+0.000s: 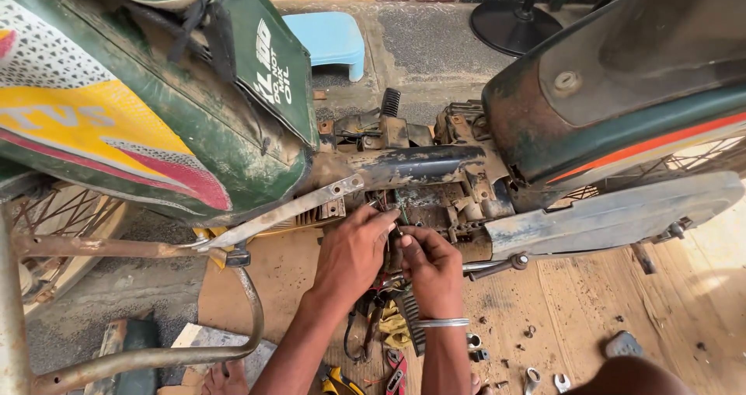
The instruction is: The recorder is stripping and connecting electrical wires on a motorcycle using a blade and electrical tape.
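An old green two-wheeler [256, 123] stands before me with its side cover off, so the grimy engine and wiring [435, 197] show. My left hand [353, 251] reaches into that opening, its fingers pinching thin wires near the frame tube [420, 166]. My right hand [431, 267], with a metal bangle on the wrist, is closed on the same bundle of wires just beside it. The two hands touch at the fingertips. What lies between the fingers is too small to make out.
A rusty crash guard bar [155, 356] curves at the lower left. Pliers [342, 381], spanners [544, 379] and small bolts lie on the wooden board [590, 302] below. A blue plastic stool [330, 38] and a black fan base [513, 24] stand behind the bike.
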